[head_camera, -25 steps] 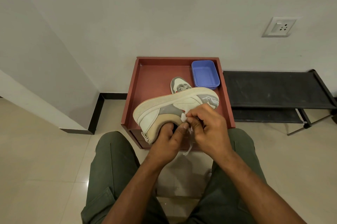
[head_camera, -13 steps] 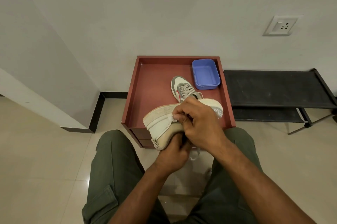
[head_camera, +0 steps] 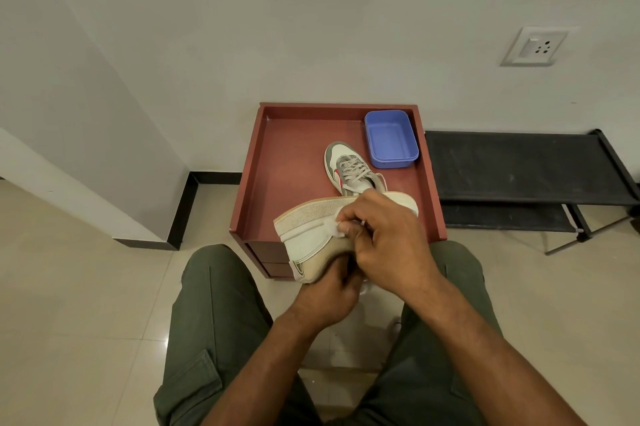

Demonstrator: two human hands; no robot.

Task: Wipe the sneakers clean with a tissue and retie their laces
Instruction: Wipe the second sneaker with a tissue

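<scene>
A white and beige sneaker (head_camera: 306, 235) lies on its side over the near edge of the red tray table (head_camera: 287, 169), sole turned up and away. My left hand (head_camera: 329, 290) grips it from below at the collar. My right hand (head_camera: 384, 245) pinches a small white tissue (head_camera: 333, 227) against the sneaker's heel side. The second sneaker (head_camera: 349, 171), grey and white with a red stripe and tied laces, stands on the tray behind.
A blue plastic box (head_camera: 390, 138) sits at the tray's back right corner. A low black rack (head_camera: 519, 172) stands to the right against the wall. My knees in green trousers flank the tray's near edge, over a tiled floor.
The held sneaker has tilted so more of its sole faces up. My right hand slid the tissue left along its side toward the heel. The second sneaker came into full view.
</scene>
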